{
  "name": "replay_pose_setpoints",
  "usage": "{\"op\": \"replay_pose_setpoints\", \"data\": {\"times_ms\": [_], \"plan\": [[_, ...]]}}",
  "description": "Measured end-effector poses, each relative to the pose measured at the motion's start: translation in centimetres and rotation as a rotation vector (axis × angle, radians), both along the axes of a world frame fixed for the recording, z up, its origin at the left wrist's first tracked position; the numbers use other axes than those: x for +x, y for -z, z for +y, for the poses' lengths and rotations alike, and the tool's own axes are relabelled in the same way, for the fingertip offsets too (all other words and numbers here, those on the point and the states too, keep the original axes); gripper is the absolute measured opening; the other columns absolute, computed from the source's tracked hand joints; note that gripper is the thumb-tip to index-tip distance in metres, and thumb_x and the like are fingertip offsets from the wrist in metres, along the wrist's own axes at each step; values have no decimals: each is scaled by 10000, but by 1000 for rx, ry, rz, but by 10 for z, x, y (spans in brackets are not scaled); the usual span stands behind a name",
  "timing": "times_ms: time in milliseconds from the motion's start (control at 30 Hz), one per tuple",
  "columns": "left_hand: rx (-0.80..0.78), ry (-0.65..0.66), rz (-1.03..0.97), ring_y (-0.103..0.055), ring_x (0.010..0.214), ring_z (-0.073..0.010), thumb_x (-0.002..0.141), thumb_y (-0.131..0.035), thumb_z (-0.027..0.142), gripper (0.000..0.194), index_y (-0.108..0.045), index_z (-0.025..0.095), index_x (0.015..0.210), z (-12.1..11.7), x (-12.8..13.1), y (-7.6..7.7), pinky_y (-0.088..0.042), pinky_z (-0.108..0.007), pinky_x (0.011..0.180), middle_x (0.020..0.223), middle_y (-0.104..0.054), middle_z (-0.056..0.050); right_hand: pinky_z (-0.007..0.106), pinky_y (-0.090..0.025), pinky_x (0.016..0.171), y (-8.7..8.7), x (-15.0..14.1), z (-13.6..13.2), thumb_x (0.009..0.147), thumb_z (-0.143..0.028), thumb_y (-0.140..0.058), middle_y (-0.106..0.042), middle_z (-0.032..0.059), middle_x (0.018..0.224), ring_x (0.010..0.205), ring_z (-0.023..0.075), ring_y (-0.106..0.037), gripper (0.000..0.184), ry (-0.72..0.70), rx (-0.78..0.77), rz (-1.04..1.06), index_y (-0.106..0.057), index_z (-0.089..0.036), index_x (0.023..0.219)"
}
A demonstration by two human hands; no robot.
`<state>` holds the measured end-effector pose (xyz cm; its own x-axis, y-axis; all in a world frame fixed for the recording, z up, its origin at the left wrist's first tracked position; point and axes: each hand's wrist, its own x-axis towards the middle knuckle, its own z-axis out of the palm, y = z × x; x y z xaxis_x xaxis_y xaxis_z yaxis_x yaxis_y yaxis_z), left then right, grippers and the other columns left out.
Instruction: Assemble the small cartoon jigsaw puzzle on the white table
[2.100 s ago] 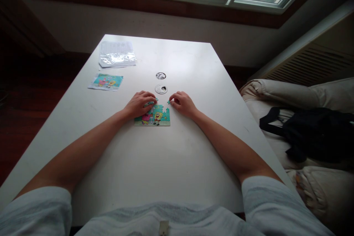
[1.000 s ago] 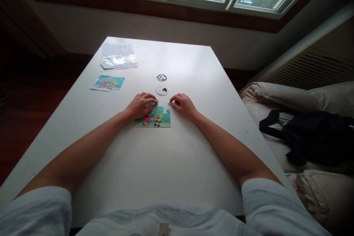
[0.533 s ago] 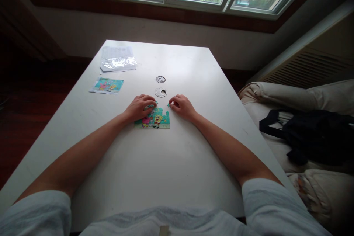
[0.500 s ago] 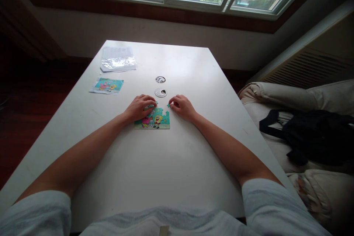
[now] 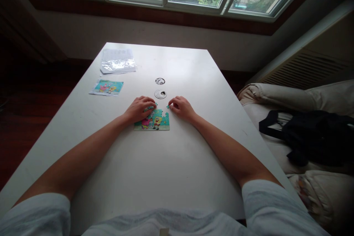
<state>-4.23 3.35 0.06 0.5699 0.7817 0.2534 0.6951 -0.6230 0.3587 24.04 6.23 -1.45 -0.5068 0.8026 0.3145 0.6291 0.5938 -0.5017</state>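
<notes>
A jigsaw puzzle (image 5: pixel 157 122) with a teal cartoon picture lies on the white table, with a notched gap along its upper right edge. My left hand (image 5: pixel 140 108) rests over its upper left part and hides that corner. Its fingers are curled, with a small teal puzzle piece (image 5: pixel 156 104) at the fingertips. Just off the puzzle's upper right corner, my right hand (image 5: pixel 181 107) pinches another teal puzzle piece (image 5: pixel 167 107) between thumb and fingers.
Two round inserts (image 5: pixel 160 94) are set in the table (image 5: pixel 155 169) beyond my hands. A printed picture sheet (image 5: pixel 107 87) and a clear plastic bag with papers (image 5: pixel 118 61) lie at the far left. Right of the table stands a sofa (image 5: pixel 279 94) with dark clothing (image 5: pixel 318 136) on it.
The view has tilted up slightly. Both hands and the puzzle keep practically the same places, and the right hand still pinches its piece.
</notes>
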Motion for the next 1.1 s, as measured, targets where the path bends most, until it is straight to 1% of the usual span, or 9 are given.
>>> {"op": "replay_pose_setpoints", "data": {"times_ms": [267,933,1100], "plan": [[9,6,-3,-558,1212,-265,956,-547,302,262,-725,291,1148,1,-1,3,-412,-454,1064,1302,-670,-31,332,-379,788,1,1,1,891,-193,-628,-589,28,798,812,204,-501,104,-4,5,2,-711,-220,948],[15,5,-6,-558,1208,-267,953,-561,287,251,-727,291,1142,2,-1,4,-407,-460,1056,1299,-673,-32,338,-370,779,3,1,2,895,-197,-625,-591,29,797,805,206,-495,98,-13,-1,23,-707,-224,942],[20,12,-1,-557,1214,-267,952,-553,277,257,-723,291,1144,2,-2,5,-407,-459,1058,1301,-671,-35,330,-370,773,2,1,1,897,-204,-632,-595,27,802,808,201,-500,58,1,1,14,-688,-219,895]]}}
